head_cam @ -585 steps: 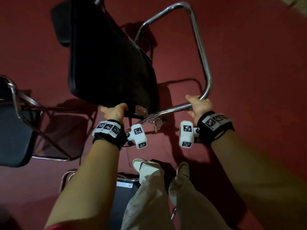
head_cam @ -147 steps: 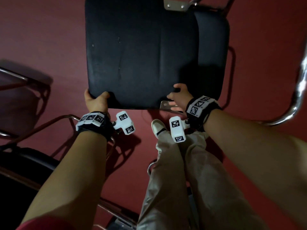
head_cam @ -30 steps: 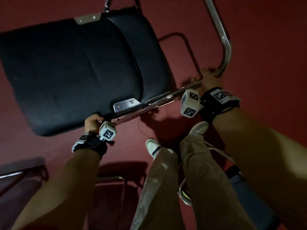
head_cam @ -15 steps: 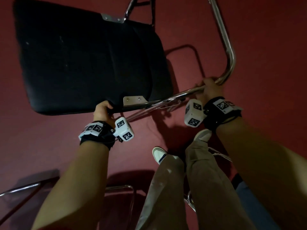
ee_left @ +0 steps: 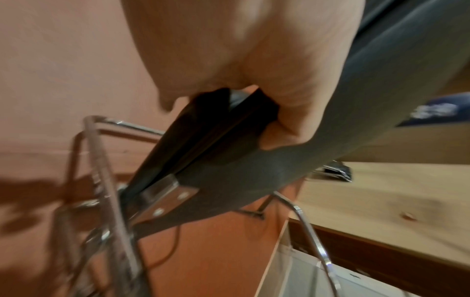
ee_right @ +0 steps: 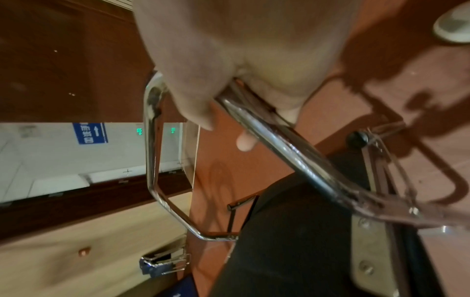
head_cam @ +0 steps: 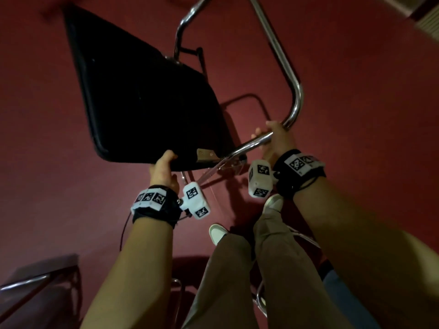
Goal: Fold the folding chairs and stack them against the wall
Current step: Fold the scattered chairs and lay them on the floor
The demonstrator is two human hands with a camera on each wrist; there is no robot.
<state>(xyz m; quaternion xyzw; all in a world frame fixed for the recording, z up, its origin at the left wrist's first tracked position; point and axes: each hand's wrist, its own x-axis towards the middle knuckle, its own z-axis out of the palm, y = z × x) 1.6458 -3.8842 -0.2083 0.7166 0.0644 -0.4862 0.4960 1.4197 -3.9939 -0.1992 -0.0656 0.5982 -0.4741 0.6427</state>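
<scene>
I hold a folding chair with a black padded seat [head_cam: 147, 96] and a chrome tube frame [head_cam: 294, 91] off the red carpet, tilted on its side with seat and backrest folded together. My left hand [head_cam: 164, 167] grips the near edge of the black pads [ee_left: 223, 124], thumb on one face and fingers curled round the other. My right hand [head_cam: 273, 141] is wrapped round the chrome frame tube [ee_right: 274, 140] just before its bend. A metal bracket [head_cam: 205, 154] with screws sits between the two hands.
Another chair's dark seat and chrome frame [head_cam: 35, 283] stand at the lower left. More chrome tubing [head_cam: 261, 300] lies behind my legs beside something blue [head_cam: 337, 281]. A wood-panelled wall [ee_right: 76, 251] with folded chairs [ee_right: 165, 261] against it shows in the right wrist view. Red carpet [head_cam: 368, 115] spreads ahead.
The chair has swung round so the seat stands more edge-on and has shifted right in view. Both hands keep their holds and moved with it.
</scene>
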